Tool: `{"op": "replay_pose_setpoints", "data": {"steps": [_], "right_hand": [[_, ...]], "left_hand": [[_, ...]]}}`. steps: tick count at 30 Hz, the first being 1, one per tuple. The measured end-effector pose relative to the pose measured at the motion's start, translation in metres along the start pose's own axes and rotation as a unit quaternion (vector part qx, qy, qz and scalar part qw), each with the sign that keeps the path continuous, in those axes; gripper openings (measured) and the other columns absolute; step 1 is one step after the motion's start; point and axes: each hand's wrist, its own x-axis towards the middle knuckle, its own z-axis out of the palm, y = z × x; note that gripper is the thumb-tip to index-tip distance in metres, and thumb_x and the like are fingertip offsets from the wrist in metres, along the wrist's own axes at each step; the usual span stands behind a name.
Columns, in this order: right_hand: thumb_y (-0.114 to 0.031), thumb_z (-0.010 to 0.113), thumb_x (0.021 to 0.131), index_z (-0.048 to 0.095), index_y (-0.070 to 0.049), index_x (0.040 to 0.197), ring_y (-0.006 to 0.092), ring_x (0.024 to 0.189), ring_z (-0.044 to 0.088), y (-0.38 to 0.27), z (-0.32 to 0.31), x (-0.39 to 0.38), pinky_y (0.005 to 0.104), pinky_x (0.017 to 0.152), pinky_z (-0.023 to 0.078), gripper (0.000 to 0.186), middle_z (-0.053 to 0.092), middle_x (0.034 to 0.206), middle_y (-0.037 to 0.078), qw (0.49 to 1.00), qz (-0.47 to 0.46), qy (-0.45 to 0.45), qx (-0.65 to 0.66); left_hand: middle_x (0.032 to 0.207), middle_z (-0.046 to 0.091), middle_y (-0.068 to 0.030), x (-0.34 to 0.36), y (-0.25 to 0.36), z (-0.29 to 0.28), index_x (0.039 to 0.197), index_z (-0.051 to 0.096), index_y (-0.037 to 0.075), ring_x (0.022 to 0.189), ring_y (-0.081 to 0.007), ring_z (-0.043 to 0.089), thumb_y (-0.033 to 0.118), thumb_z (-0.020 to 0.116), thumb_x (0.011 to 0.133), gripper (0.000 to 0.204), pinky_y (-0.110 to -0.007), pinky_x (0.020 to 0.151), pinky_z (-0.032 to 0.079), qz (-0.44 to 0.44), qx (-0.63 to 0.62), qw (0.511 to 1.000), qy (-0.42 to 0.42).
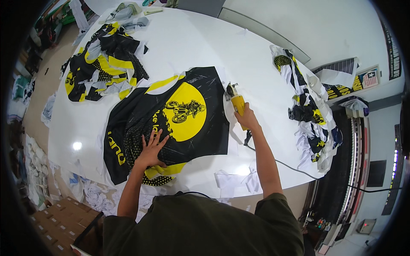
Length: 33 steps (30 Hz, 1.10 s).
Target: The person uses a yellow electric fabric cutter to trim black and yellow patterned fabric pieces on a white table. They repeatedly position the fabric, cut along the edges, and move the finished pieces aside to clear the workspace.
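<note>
The black-and-yellow fabric panel (213, 115) lies spread on the bench (256, 55) in front of you, mostly far of your left hand (150, 151) and left of your right hand (247, 118). Your hands are well apart. The left rests flat on the panel, fingers spread, just left and near of its yellow circle (183, 117). Your right is closed around the yellow cutter (238, 104), just right of the panel's right edge, with the metal head toward the far side; you cannot tell whether the blade touches the cloth. A yellow and dotted piece (168, 170) sits at the panel's near edge, beside your left wrist. From the cutter, a black cord (294, 170) runs right and near. Farther out, a heap of black, yellow and white cloth (106, 59) lies far left, a row of similar scraps (316, 128) lines the right side, and white scraps (232, 181) lie along the near edge.
</note>
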Motion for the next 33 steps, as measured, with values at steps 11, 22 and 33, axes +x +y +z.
{"op": "replay_pose_setpoints", "data": {"steps": [11,22,33], "right_hand": [[-0.033,0.071,0.088,0.039,0.004,0.125,0.0521,0.098,0.069,-0.014,-0.006,0.043,0.0555,0.085,0.058,0.061,0.068,0.104,0.037,1.000,-0.005,-0.017,0.003],[-0.035,0.073,0.086,0.039,0.005,0.129,0.0507,0.099,0.070,-0.034,-0.011,0.114,0.0542,0.085,0.059,0.067,0.069,0.106,0.036,0.999,-0.039,-0.023,-0.021],[-0.039,0.073,0.087,0.036,0.008,0.138,0.0506,0.103,0.070,-0.058,-0.015,0.196,0.0527,0.088,0.058,0.079,0.068,0.111,0.038,0.998,-0.065,-0.006,-0.023]], "left_hand": [[0.176,-0.004,-0.0130,0.004,0.002,-0.001,0.168,0.019,0.026,0.161,-0.0386,-0.009,0.051,0.099,0.041,0.152,-0.070,0.122,-0.010,-0.009,0.026,0.999,-0.017],[0.176,-0.002,-0.0118,0.004,0.003,-0.001,0.167,0.020,0.029,0.161,-0.0384,-0.008,0.049,0.100,0.043,0.150,-0.074,0.120,-0.009,-0.012,0.023,1.000,-0.016],[0.176,-0.001,-0.0106,0.006,0.006,-0.004,0.167,0.020,0.031,0.161,-0.0385,-0.007,0.047,0.100,0.045,0.147,-0.079,0.117,-0.002,0.000,0.022,1.000,-0.001]]}}
